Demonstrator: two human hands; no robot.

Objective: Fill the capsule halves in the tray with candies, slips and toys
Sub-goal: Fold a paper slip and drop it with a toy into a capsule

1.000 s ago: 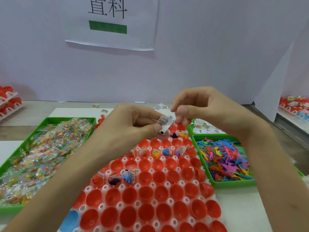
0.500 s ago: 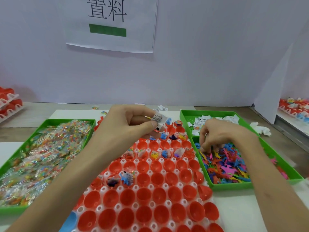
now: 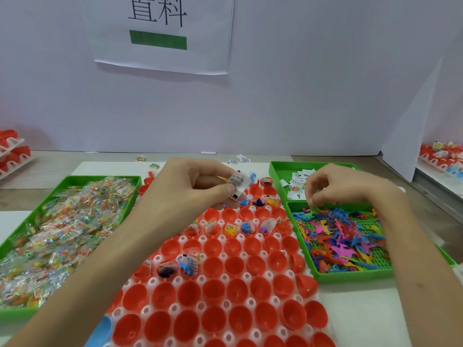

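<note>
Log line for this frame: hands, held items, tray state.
left hand: pinches slips over capsule tray | right hand: at toy bin's far edge, grip unclear | halves: few filled, most empty

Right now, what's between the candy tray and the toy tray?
The white tray of red capsule halves fills that stretch, with the left hand holding paper slips above its far end. The head view shows it.

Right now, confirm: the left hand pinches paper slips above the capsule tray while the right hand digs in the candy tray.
Wrong tray. The head view shows the right hand at the far edge of the toy tray; the candy tray lies on the left. The left hand does pinch paper slips above the capsule tray.
</note>
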